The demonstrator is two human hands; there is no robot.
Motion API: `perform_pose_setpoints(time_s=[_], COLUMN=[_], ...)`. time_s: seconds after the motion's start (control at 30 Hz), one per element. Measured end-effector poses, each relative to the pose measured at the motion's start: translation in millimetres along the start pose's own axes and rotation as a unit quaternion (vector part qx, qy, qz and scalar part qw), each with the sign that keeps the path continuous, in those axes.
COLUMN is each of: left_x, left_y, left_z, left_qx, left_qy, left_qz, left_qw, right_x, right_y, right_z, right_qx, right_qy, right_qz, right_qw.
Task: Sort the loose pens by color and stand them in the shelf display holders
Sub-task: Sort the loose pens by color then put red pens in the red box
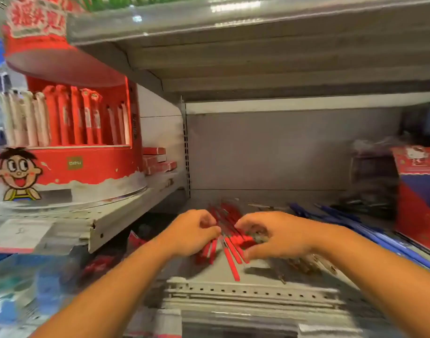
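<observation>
Left hand [192, 232] and right hand [275, 236], fingers curled, grip the red pens [231, 252] mid-shelf [233, 292], blue pens [350, 222] just right; lifted, the loosely gathered bunch could splay and drop one off the near edge.

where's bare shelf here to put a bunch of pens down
Bare strip along the back wall, behind the red pens. A smaller patch at the front edge, between a stray red pen and the clear pens. Crowded: the middle, where left hand and right hand grip the red pens; the right, with blue pens and dark pens.
</observation>
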State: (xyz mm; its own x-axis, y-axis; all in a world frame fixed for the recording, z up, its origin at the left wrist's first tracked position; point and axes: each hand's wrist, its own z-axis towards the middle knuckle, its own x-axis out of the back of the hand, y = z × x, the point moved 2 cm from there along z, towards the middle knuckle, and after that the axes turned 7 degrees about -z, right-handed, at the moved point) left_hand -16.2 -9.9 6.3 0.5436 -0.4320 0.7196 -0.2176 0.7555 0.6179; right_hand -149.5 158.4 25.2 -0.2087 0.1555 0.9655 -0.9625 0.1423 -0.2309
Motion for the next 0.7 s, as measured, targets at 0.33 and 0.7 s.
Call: perform_pose_setpoints(time_s=[0.33,0.7], left_x=[-34,-24], left_y=[-46,-45], left_z=[80,83], left_qx=[0.277,0.148], left_qy=[-0.288,-0.195], left_qz=[0.067,0.168], left_qw=[0.914,0.955], right_x=[-17,-38], right_y=[28,36], right_z=[59,90], right_qx=[0.043,0.082], right_qy=[-0.234,-0.161], right_qz=[-0.097,-0.132], right_qw=[0.966,0.975])
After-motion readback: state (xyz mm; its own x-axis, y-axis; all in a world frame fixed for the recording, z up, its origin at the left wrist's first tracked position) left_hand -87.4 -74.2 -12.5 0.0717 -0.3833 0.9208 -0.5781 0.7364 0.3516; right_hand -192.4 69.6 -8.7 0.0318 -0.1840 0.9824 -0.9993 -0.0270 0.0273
